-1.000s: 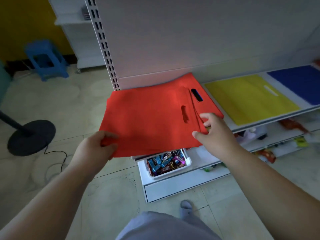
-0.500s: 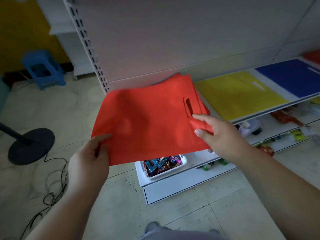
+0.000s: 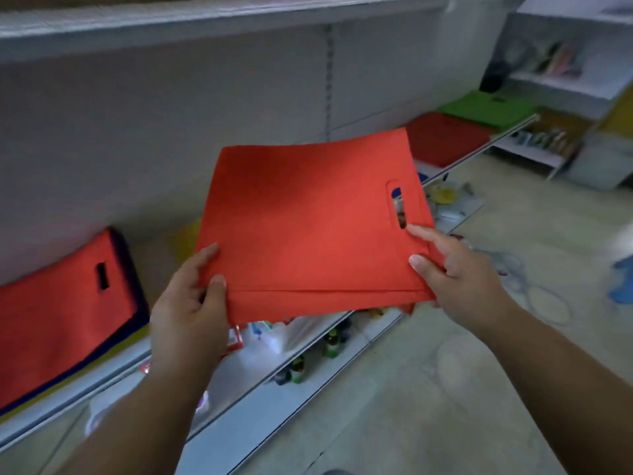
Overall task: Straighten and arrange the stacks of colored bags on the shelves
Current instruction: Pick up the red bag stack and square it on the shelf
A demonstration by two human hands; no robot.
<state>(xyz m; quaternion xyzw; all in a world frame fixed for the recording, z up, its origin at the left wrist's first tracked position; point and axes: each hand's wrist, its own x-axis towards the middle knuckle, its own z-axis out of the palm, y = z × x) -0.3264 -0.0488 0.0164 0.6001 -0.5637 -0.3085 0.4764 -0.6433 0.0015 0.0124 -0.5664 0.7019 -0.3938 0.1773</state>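
Red non-woven fabric fills the middle of the view: a flat red bag [image 3: 308, 228] held up in the air between both hands, clear of the shelf [image 3: 298, 351] below it. The left hand [image 3: 191, 303] grips the bag's near left corner, thumb pressed on top of the fabric and the other fingers curled round the left edge. The right hand [image 3: 459, 272] pinches the near right corner, thumb on the upper face and index finger stretched forward along the fabric, its tip just beside the cut-out handle slot [image 3: 397, 207]. A second layer of red fabric peeks out under the bag's near edge, between the two hands; whether it is another bag or a fold I cannot tell. Out past the left hand, a stack of bags [image 3: 65, 313] lies on the shelf with a red one on top, a dark blue layer and a yellow edge showing beneath it. Beyond the right hand, farther along the shelf, sit a dark red stack [image 3: 448, 138] and, just behind that, a green stack [image 3: 486, 108]. Under the held bag, on the lower shelf, stand small bottles [image 3: 329, 344] and blurred packets too indistinct to name. Pale floor tiles [image 3: 445, 389] spread beneath the right forearm.
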